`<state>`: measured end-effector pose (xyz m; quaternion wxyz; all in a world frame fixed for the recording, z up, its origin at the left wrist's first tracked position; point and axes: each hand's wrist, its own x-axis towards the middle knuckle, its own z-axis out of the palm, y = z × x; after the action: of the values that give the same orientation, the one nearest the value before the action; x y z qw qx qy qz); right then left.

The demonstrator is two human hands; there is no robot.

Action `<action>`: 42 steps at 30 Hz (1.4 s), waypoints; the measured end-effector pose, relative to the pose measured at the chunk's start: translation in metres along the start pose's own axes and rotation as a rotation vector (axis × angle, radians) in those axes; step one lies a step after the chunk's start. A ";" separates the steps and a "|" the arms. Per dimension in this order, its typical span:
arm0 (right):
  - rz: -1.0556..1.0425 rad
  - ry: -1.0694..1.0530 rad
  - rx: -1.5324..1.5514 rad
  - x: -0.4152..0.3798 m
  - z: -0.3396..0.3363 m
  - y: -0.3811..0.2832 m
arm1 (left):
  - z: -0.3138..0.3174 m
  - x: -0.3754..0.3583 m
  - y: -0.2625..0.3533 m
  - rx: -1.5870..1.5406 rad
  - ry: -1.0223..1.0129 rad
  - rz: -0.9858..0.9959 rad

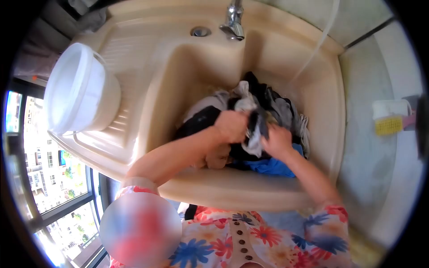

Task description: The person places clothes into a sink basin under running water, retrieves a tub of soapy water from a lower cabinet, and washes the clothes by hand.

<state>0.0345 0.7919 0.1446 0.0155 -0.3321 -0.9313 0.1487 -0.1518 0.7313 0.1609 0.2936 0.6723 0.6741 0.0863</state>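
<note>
A heap of clothes in black, grey, white, tan and blue lies in the beige sink basin. Over the heap, my left hand is closed round a bunched black and white cloth. My right hand grips the same bunch from the other side, its fingers closed. A blue cloth lies under my right wrist, and a tan cloth is below my left hand. Some of the fingertips are hidden in the fabric.
A white bucket stands on the ribbed drainboard at the left. The chrome faucet rises behind the basin, near a round drain fitting. A thin hose hangs at the right. A yellow brush is on the right wall.
</note>
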 end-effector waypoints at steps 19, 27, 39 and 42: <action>0.541 -0.060 -0.185 0.135 0.052 0.116 | 0.068 0.150 -0.037 -0.086 0.165 -0.086; 0.602 -0.054 0.666 0.200 0.056 0.193 | -0.011 -0.013 -0.050 0.228 -0.082 -0.200; -0.004 -0.064 0.165 0.112 0.037 0.032 | 0.029 0.007 -0.081 0.072 0.048 -0.324; 0.172 0.063 0.392 0.077 -0.002 0.048 | 0.020 -0.005 -0.069 0.085 0.059 -0.251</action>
<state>0.0046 0.8762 0.1277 0.0962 -0.4053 -0.8519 0.3174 -0.2012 0.7156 0.1110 0.2535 0.5916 0.7643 0.0399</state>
